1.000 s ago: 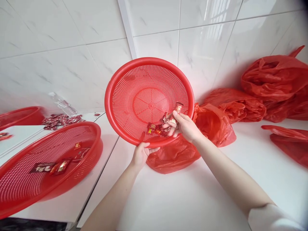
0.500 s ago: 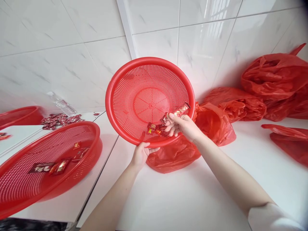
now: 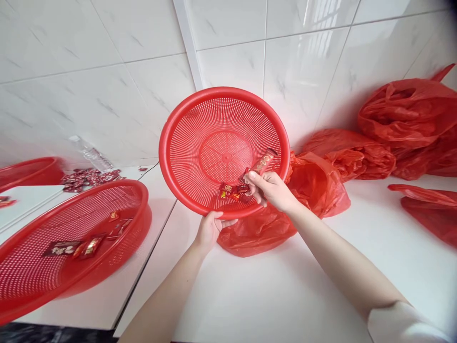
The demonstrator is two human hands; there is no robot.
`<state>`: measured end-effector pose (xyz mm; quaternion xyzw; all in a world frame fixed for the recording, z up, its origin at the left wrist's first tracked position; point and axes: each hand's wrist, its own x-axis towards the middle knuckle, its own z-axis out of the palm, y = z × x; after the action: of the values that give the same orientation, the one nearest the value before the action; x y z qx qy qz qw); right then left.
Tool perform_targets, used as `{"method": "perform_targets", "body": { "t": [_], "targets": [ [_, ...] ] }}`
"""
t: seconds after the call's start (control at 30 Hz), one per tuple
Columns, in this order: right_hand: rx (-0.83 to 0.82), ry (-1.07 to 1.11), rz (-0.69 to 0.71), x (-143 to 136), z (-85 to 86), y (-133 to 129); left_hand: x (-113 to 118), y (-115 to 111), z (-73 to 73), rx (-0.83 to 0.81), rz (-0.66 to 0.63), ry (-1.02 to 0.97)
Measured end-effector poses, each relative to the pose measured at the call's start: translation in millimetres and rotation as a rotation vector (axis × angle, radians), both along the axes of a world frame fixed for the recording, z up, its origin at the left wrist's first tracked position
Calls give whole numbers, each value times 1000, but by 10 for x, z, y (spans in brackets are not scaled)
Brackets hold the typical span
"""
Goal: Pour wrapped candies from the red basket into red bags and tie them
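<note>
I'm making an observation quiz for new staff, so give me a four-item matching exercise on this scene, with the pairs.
1. Left hand
2. Right hand
3. Clear bottle
4. Large basket at the left

A. By a heap of small packets
B. On the white table, with a few wrapped packets inside
C. At the lower rim of the tilted basket
D. Holding a long wrapped packet

Pairs: 1-C, 2-D, 3-A, 4-B
</note>
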<state>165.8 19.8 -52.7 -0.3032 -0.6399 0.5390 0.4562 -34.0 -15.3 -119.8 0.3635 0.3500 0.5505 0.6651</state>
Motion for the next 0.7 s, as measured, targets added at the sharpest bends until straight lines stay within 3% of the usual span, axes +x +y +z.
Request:
{"method": "perform_targets", "body": {
  "t": [0.4,0.7],
  "targets": [
    [52,-23,-157,20,37,-44,14,12,-32,-38,14,21],
    [-249,210,89,16,55,-2,20,13,-24,-38,4,17]
  ]
}}
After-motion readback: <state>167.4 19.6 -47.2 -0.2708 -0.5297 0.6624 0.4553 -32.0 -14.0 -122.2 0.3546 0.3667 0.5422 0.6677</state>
